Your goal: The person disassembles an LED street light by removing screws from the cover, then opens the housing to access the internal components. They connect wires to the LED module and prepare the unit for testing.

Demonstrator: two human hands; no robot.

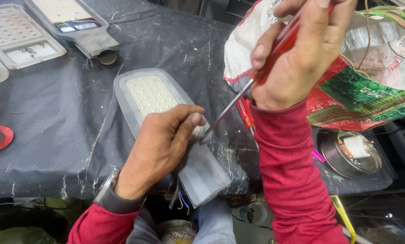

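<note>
At the tabletop's (53, 149) near edge lies a grey metal LED street-light housing (166, 131); the left hand (159, 149) presses down on it, fingers curled, steadying it. The right hand (301, 54) grips a red-handled screwdriver (256, 77), tip angled at the housing's side.

Grey lamp housing (202, 171), red-handled screwdriver (256, 81)

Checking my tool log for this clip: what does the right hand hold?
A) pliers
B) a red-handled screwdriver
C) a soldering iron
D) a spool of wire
B: the right hand grips a red-handled screwdriver, its metal shaft angled down to the grey lamp that the left hand steadies.
</note>
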